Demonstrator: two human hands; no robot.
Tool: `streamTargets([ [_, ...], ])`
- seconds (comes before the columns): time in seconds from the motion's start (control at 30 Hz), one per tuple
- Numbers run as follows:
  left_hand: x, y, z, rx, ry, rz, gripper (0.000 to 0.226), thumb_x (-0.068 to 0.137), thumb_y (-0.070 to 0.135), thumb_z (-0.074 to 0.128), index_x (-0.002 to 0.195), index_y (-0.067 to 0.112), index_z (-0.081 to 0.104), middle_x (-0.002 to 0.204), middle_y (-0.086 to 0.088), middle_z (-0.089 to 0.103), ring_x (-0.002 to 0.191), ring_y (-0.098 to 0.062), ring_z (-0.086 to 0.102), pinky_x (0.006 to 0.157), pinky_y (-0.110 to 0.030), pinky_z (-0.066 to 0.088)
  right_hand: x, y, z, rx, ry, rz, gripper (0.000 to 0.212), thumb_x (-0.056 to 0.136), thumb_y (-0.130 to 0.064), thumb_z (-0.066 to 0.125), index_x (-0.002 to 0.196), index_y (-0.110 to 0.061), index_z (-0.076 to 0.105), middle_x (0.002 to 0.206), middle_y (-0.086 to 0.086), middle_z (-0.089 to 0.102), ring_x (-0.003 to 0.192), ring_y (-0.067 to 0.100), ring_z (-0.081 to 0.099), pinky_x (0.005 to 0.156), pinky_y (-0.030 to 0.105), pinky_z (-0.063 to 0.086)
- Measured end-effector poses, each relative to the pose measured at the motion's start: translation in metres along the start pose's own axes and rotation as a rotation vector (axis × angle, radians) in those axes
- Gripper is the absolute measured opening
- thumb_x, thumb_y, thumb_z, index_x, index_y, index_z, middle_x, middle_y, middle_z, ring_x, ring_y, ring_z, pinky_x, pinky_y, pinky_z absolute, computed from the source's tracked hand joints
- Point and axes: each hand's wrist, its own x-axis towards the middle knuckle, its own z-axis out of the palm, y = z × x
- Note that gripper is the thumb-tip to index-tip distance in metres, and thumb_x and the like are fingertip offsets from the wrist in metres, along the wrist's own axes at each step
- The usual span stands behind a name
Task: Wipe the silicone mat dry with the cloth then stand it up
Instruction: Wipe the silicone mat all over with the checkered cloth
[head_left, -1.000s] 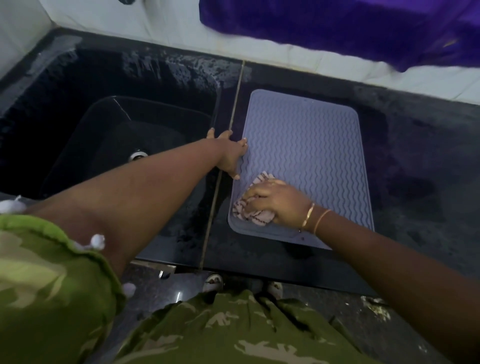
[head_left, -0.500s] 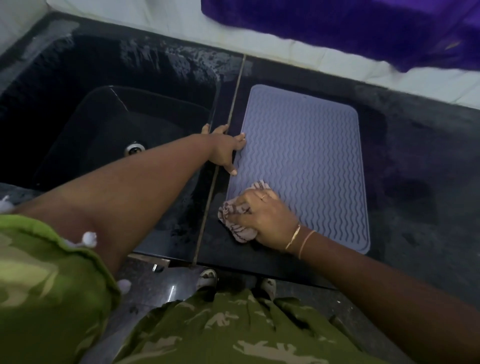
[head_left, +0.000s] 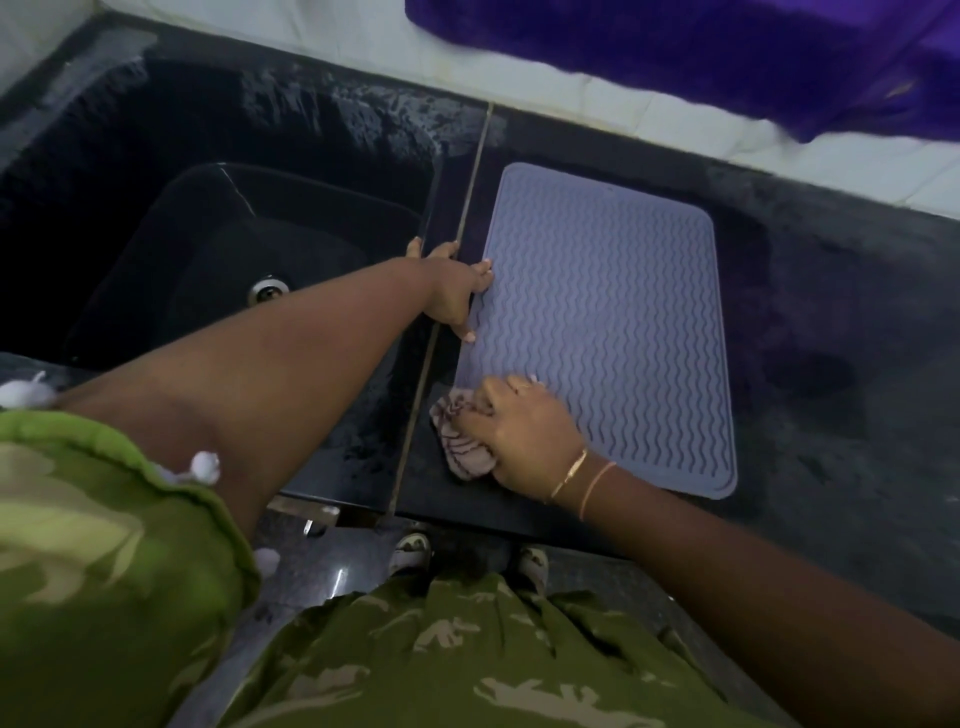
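Right hand (head_left: 519, 431) grips the cloth (head_left: 462, 447) at the mat's (head_left: 613, 322) corner; if the left hand (head_left: 457, 296) (fingers spread, pinning its edge) slips, the mat could skid

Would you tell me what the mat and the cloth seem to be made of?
Mat: likely silicone or soft rubber, matte grey-lilac, moulded wavy ridges and raised rim. Cloth: woven fabric, probably cotton, pale with dark stripes, bunched into soft folds.
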Motion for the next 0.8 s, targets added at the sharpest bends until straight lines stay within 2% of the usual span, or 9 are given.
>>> streamTargets([
  [0.13, -0.001, 0.002, 0.0, 0.01, 0.007, 0.003, 0.095, 0.084, 0.054, 0.062, 0.153, 0.027, 0.003, 0.16, 0.013, -0.004, 0.147, -0.026, -0.008, 0.113, -0.058, -0.009, 0.017, 0.029, -0.009, -0.078, -0.124, -0.107, 0.039, 0.057, -0.021, 0.079, 0.094, -0.014, 0.068, 0.083, 0.015, 0.06, 0.067, 0.032, 0.058, 0.047, 0.029, 0.04],
  [0.17, -0.002, 0.002, 0.0, 0.015, 0.012, 0.003, 0.094, 0.084, 0.053, 0.061, 0.153, 0.027, 0.004, 0.16, 0.012, -0.004, 0.148, -0.026, -0.007, 0.113, -0.057, -0.009, 0.027, 0.039, -0.012, -0.09, -0.155, -0.066, 0.041, 0.062, -0.02, 0.079, 0.1, -0.013, 0.066, 0.089, 0.017, 0.06, 0.074, 0.034, 0.059, 0.05, 0.031, 0.043],
  [0.27, -0.004, 0.003, -0.002, 0.016, 0.024, 0.0, 0.09, 0.084, 0.05, 0.063, 0.153, 0.028, 0.009, 0.161, 0.011, -0.002, 0.148, -0.027, -0.005, 0.114, -0.057, -0.007, 0.056, 0.064, -0.024, -0.083, -0.206, 0.201, 0.042, 0.081, -0.019, 0.064, 0.122, -0.018, 0.055, 0.112, 0.016, 0.051, 0.102, 0.036, 0.051, 0.071, 0.038, 0.045],
  [0.33, -0.004, 0.004, -0.003, 0.012, 0.027, -0.003, 0.09, 0.082, 0.051, 0.064, 0.152, 0.029, 0.012, 0.161, 0.011, -0.001, 0.148, -0.027, -0.005, 0.114, -0.058, -0.006, 0.066, 0.067, -0.03, -0.019, -0.242, 0.298, 0.043, 0.083, -0.02, 0.06, 0.126, -0.021, 0.054, 0.116, 0.015, 0.05, 0.106, 0.035, 0.05, 0.078, 0.038, 0.044],
  [0.53, -0.001, -0.001, -0.003, 0.023, 0.013, 0.006, 0.095, 0.081, 0.055, 0.064, 0.153, 0.031, 0.007, 0.16, 0.014, -0.001, 0.147, -0.026, -0.007, 0.113, -0.06, -0.006, 0.033, 0.02, -0.025, 0.104, -0.274, 0.157, 0.037, 0.081, -0.021, 0.062, 0.118, -0.019, 0.061, 0.113, 0.013, 0.055, 0.101, 0.034, 0.055, 0.074, 0.037, 0.047],
  [0.63, 0.0, -0.001, -0.005, 0.031, -0.005, 0.003, 0.096, 0.079, 0.056, 0.065, 0.153, 0.031, 0.009, 0.16, 0.015, -0.001, 0.147, -0.026, -0.008, 0.113, -0.061, -0.008, 0.02, 0.01, -0.025, 0.117, -0.273, 0.078, 0.036, 0.075, -0.017, 0.067, 0.11, -0.016, 0.066, 0.104, 0.015, 0.058, 0.093, 0.036, 0.057, 0.068, 0.036, 0.046],
  [0.8, -0.001, 0.002, -0.01, 0.069, -0.022, -0.011, 0.097, 0.078, 0.057, 0.066, 0.153, 0.03, 0.011, 0.16, 0.013, 0.0, 0.148, -0.026, -0.005, 0.113, -0.06, -0.007, 0.021, 0.013, -0.03, 0.074, -0.383, -0.013, 0.044, 0.081, -0.018, 0.06, 0.125, -0.02, 0.056, 0.115, 0.011, 0.052, 0.103, 0.032, 0.052, 0.068, 0.03, 0.035],
])
